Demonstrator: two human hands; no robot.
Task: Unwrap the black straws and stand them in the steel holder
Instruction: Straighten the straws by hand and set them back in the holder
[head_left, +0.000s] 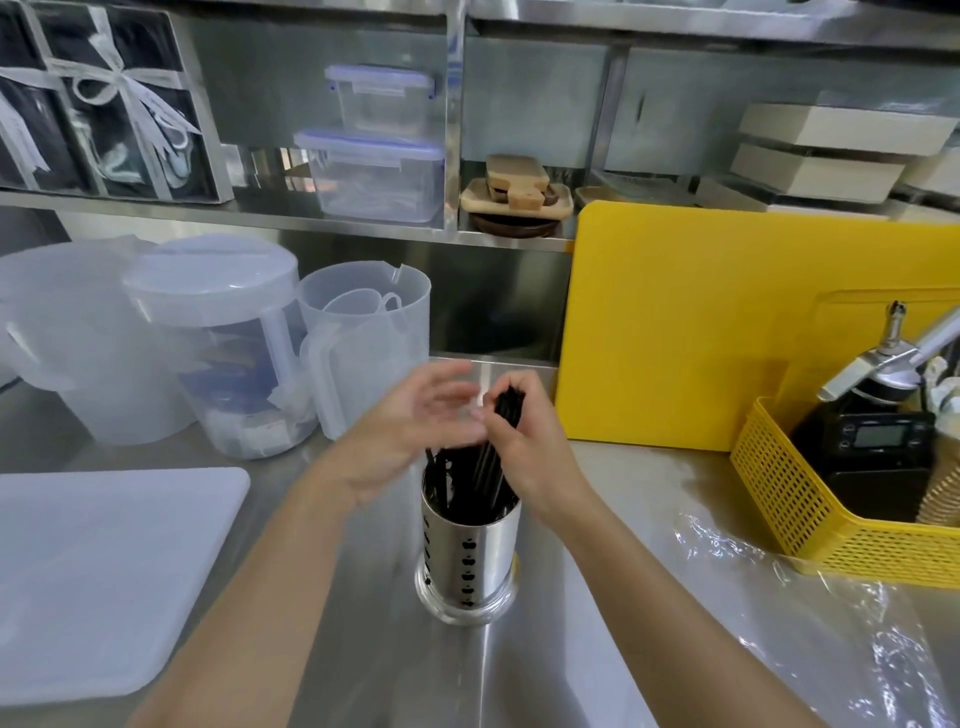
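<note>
A perforated steel holder (470, 561) stands on the steel counter in the middle of the view. Black straws (488, 467) lean inside it, their tops reaching above its rim. My right hand (524, 441) is closed around the upper part of the straw bundle, just above the holder. My left hand (415, 415) hovers beside the straws on the left, fingers spread and blurred, holding nothing I can make out. Crumpled clear plastic wrap (810, 603) lies on the counter at the right.
A white plastic lid or tray (93, 577) lies at the left. Translucent jugs (218, 332) stand behind it. A yellow cutting board (701, 322) leans on the back wall. A yellow basket (810, 499) with a scale sits at the right.
</note>
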